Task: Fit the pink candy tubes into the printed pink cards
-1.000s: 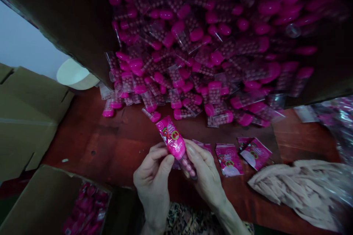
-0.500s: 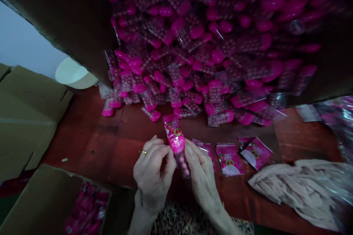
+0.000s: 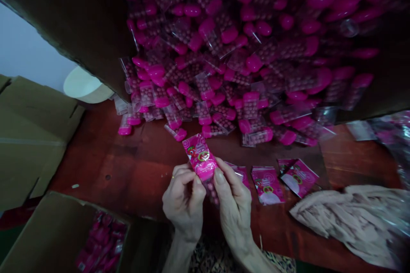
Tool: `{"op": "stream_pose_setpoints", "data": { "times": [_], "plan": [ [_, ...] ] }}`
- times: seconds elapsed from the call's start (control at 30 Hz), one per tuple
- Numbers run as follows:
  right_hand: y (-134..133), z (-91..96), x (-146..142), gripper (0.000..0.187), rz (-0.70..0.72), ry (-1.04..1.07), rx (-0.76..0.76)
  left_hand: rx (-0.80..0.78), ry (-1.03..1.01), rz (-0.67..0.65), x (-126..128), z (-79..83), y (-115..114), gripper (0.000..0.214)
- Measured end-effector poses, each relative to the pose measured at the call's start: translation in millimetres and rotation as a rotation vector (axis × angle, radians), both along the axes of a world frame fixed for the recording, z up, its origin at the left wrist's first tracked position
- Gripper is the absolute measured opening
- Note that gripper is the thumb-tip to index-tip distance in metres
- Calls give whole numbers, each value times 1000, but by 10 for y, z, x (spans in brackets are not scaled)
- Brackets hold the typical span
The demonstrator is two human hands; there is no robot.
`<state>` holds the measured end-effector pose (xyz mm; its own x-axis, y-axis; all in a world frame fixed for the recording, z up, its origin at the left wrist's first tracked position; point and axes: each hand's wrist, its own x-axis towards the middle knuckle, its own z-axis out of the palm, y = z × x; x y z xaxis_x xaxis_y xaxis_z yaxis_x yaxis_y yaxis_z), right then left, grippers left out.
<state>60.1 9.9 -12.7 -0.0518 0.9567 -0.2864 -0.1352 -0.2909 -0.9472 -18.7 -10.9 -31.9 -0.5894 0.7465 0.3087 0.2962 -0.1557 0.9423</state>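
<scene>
My left hand and my right hand both pinch one pink candy tube over the dark red table. A printed pink label sleeve covers the tube's upper part; its clear lower end with pink balls shows between my fingers. The tube leans up and to the left. A large heap of clear, pink-capped candy tubes spills out of a tipped cardboard box just beyond my hands. Flat pink label sleeves lie on the table right of my right hand.
A cardboard box at the lower left holds sleeved pink tubes. More cardboard stands at the left, with a pale bowl behind. A beige cloth lies at the lower right, and shiny plastic bags at the far right.
The sleeve has slid further down the tube, hiding more of the pink balls. My left hand's fingers have curled tighter on it, and both hands have shifted slightly right.
</scene>
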Motion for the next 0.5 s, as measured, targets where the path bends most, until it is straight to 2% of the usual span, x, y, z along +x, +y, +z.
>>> {"op": "stream_pose_setpoints", "data": {
  "times": [0.13, 0.3, 0.37, 0.43, 0.5],
  "plan": [
    [-28, -51, 1, 31, -3, 6, -72, -19, -112, 12, 23, -56, 10, 15],
    [-42, -151, -14, 28, 30, -63, 39, -2, -42, 66, 39, -72, -10, 13],
    [-16, -165, -18, 30, 14, -66, 52, -22, -82, 81, 48, -77, -7, 10],
    [15, -162, -11, 32, 7, -57, 28, -80, -237, 79, 48, -71, 7, 5],
    [35, -159, 6, 34, 32, -56, -2, -168, -491, 71, 30, -46, 30, 14]
  ]
}}
